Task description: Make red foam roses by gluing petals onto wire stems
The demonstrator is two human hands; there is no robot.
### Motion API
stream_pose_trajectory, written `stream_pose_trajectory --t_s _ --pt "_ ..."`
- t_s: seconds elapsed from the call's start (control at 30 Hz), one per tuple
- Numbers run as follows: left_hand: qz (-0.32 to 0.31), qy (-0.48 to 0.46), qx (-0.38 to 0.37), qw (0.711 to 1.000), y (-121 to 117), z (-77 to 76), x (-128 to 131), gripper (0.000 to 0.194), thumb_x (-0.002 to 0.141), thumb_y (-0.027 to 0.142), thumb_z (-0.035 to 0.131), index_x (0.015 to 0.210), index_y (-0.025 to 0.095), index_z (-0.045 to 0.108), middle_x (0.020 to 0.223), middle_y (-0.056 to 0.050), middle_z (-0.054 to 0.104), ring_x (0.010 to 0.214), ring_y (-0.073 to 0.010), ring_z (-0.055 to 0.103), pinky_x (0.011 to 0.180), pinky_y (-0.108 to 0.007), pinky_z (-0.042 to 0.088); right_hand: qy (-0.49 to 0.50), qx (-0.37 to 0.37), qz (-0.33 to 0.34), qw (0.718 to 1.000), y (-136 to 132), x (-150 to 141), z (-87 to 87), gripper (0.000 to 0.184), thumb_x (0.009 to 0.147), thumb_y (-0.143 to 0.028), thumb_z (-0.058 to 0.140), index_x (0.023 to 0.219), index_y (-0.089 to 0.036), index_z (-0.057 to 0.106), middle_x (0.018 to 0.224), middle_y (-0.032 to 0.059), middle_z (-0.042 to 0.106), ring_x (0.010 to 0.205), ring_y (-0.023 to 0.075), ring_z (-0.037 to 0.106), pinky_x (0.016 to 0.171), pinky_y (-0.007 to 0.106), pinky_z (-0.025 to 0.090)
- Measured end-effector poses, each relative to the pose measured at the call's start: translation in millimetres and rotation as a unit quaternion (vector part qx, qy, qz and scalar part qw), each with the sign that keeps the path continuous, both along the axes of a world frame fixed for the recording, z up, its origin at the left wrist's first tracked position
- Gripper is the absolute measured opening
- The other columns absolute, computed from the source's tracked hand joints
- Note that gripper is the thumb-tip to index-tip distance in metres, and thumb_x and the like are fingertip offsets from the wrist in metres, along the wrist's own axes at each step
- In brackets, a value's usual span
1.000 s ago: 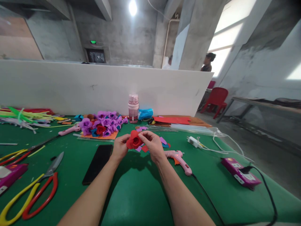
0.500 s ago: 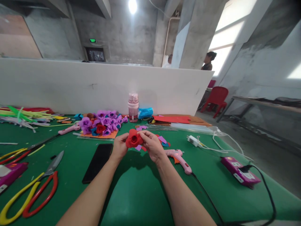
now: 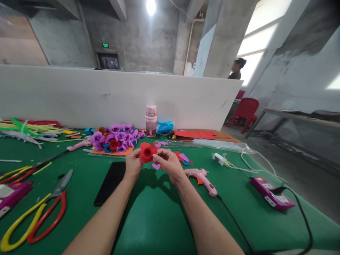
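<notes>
Red flower (image 3: 148, 153) | moved slightly left | left hand (image 3: 133, 164), right hand (image 3: 172, 164): grips apparently clamped on it

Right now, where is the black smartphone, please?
In the head view, the black smartphone lies on the green table, on the left side, between the left forearm and the nearer scissors.

Bare, blotchy grey concrete walls (image 3: 148, 39) close off the room, with ceiling beams (image 3: 118, 9) above and a thick pillar (image 3: 230, 39) to the right; a bright lamp (image 3: 151, 7) glows high up; a green exit sign (image 3: 105, 45) hangs over a dark doorway (image 3: 108, 61); daylight fills a slanting window (image 3: 259, 39); a long white partition (image 3: 119, 95) stands behind the green-topped table (image 3: 156, 226); beyond it, a red plastic chair (image 3: 246, 109) and a metal-legged side table (image 3: 300, 116) stand on the grey floor (image 3: 276, 152).
</notes>
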State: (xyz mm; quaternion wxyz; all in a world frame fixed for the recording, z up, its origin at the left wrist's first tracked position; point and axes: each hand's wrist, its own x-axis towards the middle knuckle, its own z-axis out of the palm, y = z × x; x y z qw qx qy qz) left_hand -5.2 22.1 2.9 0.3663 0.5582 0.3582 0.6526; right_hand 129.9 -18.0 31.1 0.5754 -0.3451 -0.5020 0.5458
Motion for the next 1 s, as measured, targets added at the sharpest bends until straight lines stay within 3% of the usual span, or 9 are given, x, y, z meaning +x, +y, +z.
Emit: stream_pose_trajectory --t_s 0.27,0.57,0.67,0.8,1.0 --pt "-0.025 -0.016 -0.014 0.999 5 -9.9 -1 0.021 0.059 0.031 0.078 0.072 0.015 0.072 0.063 0.001 0.066 0.061 -0.0126 0.057 0.061 -0.024 0.046 -0.014 -0.015 -0.028 0.999 2 5 -0.5 0.026 0.062 -0.040 0.074 0.065 -0.018 0.060 0.058 -0.0043 0.053 0.054 0.0090 0.047 0.056 0.024 0.038" --pt "-0.046 -0.150 -0.135 0.978 4 3.2 1 0.033 0.056 0.033 0.080 0.080 0.014 0.069 0.072 -0.004 0.071 0.056 -0.0132 0.062 0.059 -0.027 0.050 0.018 -0.051 -0.070 0.996 6 0 -7.4 0.024 0.064 -0.039 0.070 0.068 -0.018 0.059 0.058 -0.0048 0.053 0.050 0.0076 0.045 0.053 0.023 0.040" --pt "-0.047 -0.123 -0.120 0.984 4 1.5 1 0.028 0.057 0.031 0.078 0.076 0.013 0.069 0.063 -0.001 0.067 0.051 -0.0096 0.056 0.054 -0.023 0.046 -0.019 -0.011 -0.108 0.994 8 -3 -11.8 0.024 0.066 -0.038 0.070 0.078 -0.019 0.062 0.068 -0.0023 0.058 0.057 0.0097 0.050 0.055 0.023 0.042" --pt "-0.066 -0.049 -0.082 0.993 1 0.8 5 0.021 0.057 0.023 0.075 0.075 0.014 0.070 0.056 0.003 0.061 0.050 -0.0073 0.049 0.051 -0.019 0.040 -0.087 0.033 -0.123 0.988 11 -4 -16.4 0.038 0.063 -0.035 0.072 0.096 -0.020 0.062 0.086 0.0028 0.063 0.069 0.0136 0.056 0.061 0.025 0.047" --pt "-0.051 0.086 -0.029 0.995 -3 2.2 10 0.011 0.063 0.023 0.066 0.069 0.014 0.069 0.061 0.001 0.062 0.058 -0.0117 0.053 0.058 -0.022 0.043 -0.093 0.021 -0.090 0.991 11 -3 -15.6 0.040 0.060 -0.035 0.075 0.094 -0.018 0.062 0.092 0.0050 0.068 0.077 0.0172 0.062 0.071 0.029 0.049"
